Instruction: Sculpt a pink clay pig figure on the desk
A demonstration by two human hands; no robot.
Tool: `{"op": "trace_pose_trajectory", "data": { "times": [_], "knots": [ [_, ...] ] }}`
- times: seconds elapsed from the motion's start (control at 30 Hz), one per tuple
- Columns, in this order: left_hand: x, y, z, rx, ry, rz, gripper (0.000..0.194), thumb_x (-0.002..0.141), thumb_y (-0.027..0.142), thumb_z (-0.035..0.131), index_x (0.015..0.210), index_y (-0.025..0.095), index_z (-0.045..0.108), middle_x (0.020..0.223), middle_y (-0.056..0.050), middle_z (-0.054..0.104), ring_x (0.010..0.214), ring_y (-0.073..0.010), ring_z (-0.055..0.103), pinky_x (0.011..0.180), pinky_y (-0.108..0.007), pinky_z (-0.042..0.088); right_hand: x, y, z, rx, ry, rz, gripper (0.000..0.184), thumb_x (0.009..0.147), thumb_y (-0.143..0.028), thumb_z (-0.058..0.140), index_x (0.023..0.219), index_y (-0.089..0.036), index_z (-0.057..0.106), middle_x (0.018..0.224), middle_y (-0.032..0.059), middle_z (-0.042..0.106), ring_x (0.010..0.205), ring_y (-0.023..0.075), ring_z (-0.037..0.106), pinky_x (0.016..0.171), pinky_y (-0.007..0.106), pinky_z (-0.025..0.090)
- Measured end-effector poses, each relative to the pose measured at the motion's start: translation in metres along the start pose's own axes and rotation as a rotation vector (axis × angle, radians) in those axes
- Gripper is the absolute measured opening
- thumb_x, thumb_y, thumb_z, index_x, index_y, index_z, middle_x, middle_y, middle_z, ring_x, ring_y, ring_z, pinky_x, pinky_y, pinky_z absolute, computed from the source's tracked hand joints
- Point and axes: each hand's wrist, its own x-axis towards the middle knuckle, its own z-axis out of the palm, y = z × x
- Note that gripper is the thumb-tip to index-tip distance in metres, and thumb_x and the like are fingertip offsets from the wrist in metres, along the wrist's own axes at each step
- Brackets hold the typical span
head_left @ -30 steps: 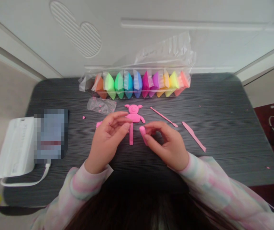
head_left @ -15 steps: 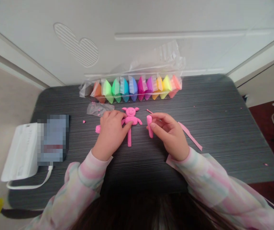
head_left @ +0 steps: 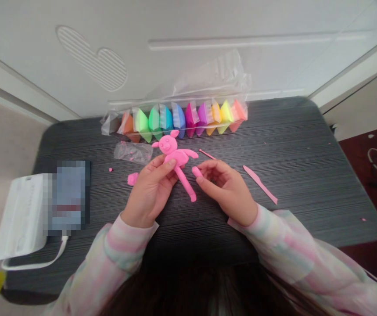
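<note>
Pink figure: While its lower torso is pinched by the left hand (head_left: 149,188), thumb in front and fingers behind, the pink figure (head_left: 177,156) is tilted, head towards 11 o'clock and its one visible leg (head_left: 184,184) towards 5.
Pink piece: At 4 o'clock from the torso, the rounded piece (head_left: 196,171) is pinched between thumb and index finger of the right hand (head_left: 227,188), near the leg but apart from it.
Grip: Light, broad support is advised for the torso, and minimal pressure for the piece, since soft clay is probably dented easily.
Obstruction: The torso's lower edge is partly covered by the left thumb; the figure's other arm cannot be made out.
Tools: The thin tool (head_left: 207,154) is seen at 3 o'clock, partly hidden by the right hand; the pink knife (head_left: 260,184) is placed beyond that hand.
Surroundings: Coloured packets (head_left: 178,120) are ranged at 12 o'clock, a clear wrapper (head_left: 134,152) at 9, a pink lump (head_left: 132,178) at 8.
</note>
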Motion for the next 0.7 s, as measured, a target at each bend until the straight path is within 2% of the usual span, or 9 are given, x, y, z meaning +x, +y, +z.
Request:
{"op": "trace_pose_trajectory", "data": {
  "times": [0.17, 0.3, 0.7],
  "knots": [
    [-0.0015, -0.0052, 0.0023, -0.001, -0.011, 0.047, 0.010, 0.070, 0.015, 0.061, 0.080, 0.014, 0.062, 0.086, -0.003, 0.065, 0.078, -0.0109, 0.058, 0.078, -0.025, 0.045, 0.0028, -0.0012, 0.0007, 0.098, -0.051, 0.108, 0.015, 0.072, -0.024, 0.061, 0.085, -0.017, 0.057, 0.073, -0.0010, 0.058, 0.060, 0.0071, 0.051, 0.054, 0.022, 0.043],
    [-0.0020, -0.0073, 0.0029, 0.003, 0.003, 0.054, 0.014, 0.069, 0.015, 0.062, 0.083, 0.013, 0.061, 0.086, -0.004, 0.065, 0.084, -0.0146, 0.059, 0.080, -0.029, 0.044, 0.0035, -0.0004, -0.0005, 0.182, -0.062, 0.126, 0.017, 0.070, -0.019, 0.063, 0.086, -0.017, 0.057, 0.073, -0.0020, 0.059, 0.057, 0.0052, 0.051, 0.048, 0.018, 0.041],
    [-0.0033, -0.0105, 0.0051, -0.005, 0.002, 0.095, 0.017, 0.067, 0.014, 0.064, 0.084, 0.014, 0.060, 0.083, -0.002, 0.065, 0.081, -0.0133, 0.059, 0.085, -0.031, 0.043, 0.0040, 0.0029, -0.0010, 0.230, -0.058, 0.122, 0.015, 0.070, -0.015, 0.063, 0.083, -0.017, 0.057, 0.072, -0.0036, 0.058, 0.058, 0.0042, 0.052, 0.049, 0.017, 0.042]
  ]
}}
